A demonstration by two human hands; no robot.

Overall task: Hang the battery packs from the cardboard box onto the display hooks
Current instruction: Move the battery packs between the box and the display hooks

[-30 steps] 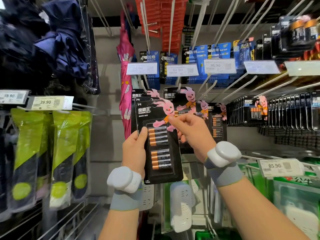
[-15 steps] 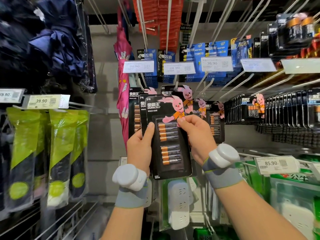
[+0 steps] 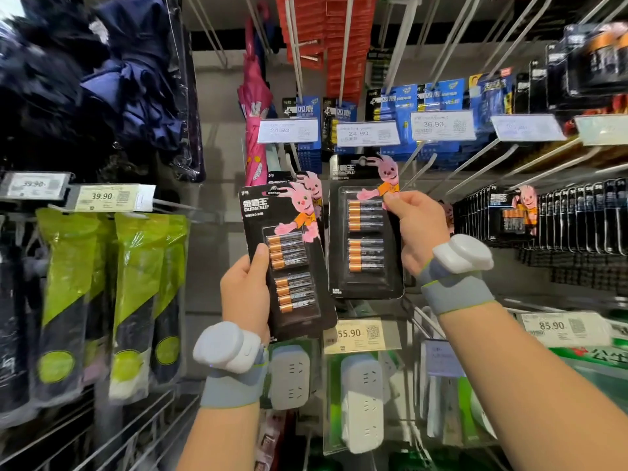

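My left hand (image 3: 245,294) grips a small stack of black battery packs (image 3: 289,260) by the lower left edge, thumb on the front card. My right hand (image 3: 416,226) pinches one separate black battery pack (image 3: 365,232) at its upper right, held upright in front of the display. That pack's hang hole sits near the tip of a bare white display hook (image 3: 421,171). More of the same black packs (image 3: 557,215) hang in a dense row on hooks at the right. The cardboard box is out of view.
Blue battery packs (image 3: 438,96) and price tags (image 3: 368,133) hang above. White power strips (image 3: 362,399) hang below my hands. Green-wrapped umbrellas (image 3: 136,294) fill the left rack; a pink umbrella (image 3: 255,130) hangs beside the batteries. Several bare hooks (image 3: 482,161) jut out at the upper right.
My right hand has taken one pack off the stack and moved it right and up toward the hooks. My left hand keeps the rest, now apart from it.
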